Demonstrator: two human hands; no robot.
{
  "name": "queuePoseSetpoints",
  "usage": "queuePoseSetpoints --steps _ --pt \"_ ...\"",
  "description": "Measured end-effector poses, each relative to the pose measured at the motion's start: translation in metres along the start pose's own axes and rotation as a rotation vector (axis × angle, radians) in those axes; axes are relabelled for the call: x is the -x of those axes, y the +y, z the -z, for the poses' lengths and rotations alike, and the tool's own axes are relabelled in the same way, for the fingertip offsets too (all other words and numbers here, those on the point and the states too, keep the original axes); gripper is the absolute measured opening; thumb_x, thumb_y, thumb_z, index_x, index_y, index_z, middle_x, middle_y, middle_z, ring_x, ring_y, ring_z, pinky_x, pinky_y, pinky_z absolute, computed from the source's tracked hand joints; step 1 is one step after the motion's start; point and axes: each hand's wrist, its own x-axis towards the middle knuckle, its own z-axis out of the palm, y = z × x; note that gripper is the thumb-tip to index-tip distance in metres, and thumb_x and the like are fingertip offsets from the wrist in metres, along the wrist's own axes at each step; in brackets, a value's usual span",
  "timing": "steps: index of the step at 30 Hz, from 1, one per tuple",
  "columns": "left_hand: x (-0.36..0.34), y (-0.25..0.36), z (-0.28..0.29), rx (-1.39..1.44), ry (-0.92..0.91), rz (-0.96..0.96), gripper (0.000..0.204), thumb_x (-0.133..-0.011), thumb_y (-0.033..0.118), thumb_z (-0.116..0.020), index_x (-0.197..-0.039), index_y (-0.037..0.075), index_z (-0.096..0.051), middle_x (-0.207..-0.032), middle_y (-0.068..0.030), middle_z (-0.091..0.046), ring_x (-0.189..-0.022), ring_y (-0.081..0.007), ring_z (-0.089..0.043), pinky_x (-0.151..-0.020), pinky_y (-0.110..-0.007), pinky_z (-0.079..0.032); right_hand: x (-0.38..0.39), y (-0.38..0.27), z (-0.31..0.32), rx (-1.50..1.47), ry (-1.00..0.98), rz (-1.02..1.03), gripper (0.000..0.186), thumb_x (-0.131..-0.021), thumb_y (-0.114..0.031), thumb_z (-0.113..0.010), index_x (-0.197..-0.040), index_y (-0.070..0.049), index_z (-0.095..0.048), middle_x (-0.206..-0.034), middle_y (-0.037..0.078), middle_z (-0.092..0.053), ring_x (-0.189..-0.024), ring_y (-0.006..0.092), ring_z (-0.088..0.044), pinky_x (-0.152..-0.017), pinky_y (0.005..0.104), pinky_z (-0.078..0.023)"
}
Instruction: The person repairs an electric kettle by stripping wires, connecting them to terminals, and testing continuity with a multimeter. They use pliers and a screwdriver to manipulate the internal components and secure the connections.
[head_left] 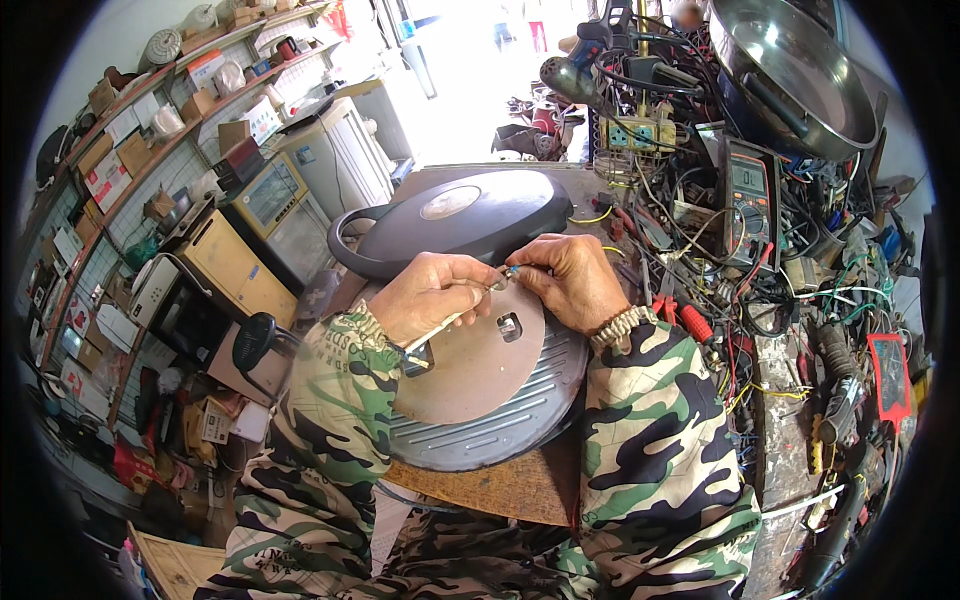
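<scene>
My left hand (430, 297) is closed in a pinch over the round appliance, its fingertips on a small thin wire piece. A pale thin strip, perhaps a sleeved wire (437, 329), runs out below that hand. My right hand (577, 285) pinches a small piece with a blue bit (512, 271), close to the left fingertips; fingers partly hide both pieces. Beneath lies a beige-brown disc (470, 375) with a squarish hole, on the ribbed grey round base (480, 445) of what looks like an electric griddle. A dark handled lid (480, 225) lies behind it.
Tangled wires and tools crowd the right side, with a multimeter (750, 205), red-handled pliers (663, 305) and a large steel pan (800, 70). Laden shelves (150, 110) line the left wall. A wooden bench edge (490, 492) shows in front of me.
</scene>
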Motion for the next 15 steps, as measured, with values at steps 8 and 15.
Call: queuePoseSetpoints --steps 8,15 --pt "0.007 -0.004 0.003 -0.017 0.028 -0.016 0.03 -0.097 0.002 -0.057 -0.125 -0.007 -0.061 -0.093 -0.0088 -0.068 -0.077 -0.0105 -0.061 -0.068 -0.023 -0.049 -0.002 -0.002 -0.009 -0.015 0.001 -0.003 0.018 -0.082 -0.005 -0.069 -0.098 0.0 -0.077 -0.091 0.019 -0.074 -0.086 0.0378 -0.072 -0.079 0.0416 -0.058" --pt "0.003 -0.001 -0.018 -0.269 0.272 -0.045 0.013 -0.097 0.006 -0.066 -0.104 -0.005 -0.065 -0.083 -0.0069 -0.069 -0.064 -0.0107 -0.066 -0.055 -0.023 -0.05 -0.001 0.004 -0.008 0.014 0.013 0.082 0.017 -0.082 -0.008 -0.069 -0.096 -0.002 -0.076 -0.091 0.019 -0.073 -0.087 0.0392 -0.07 -0.079 0.0451 -0.057"
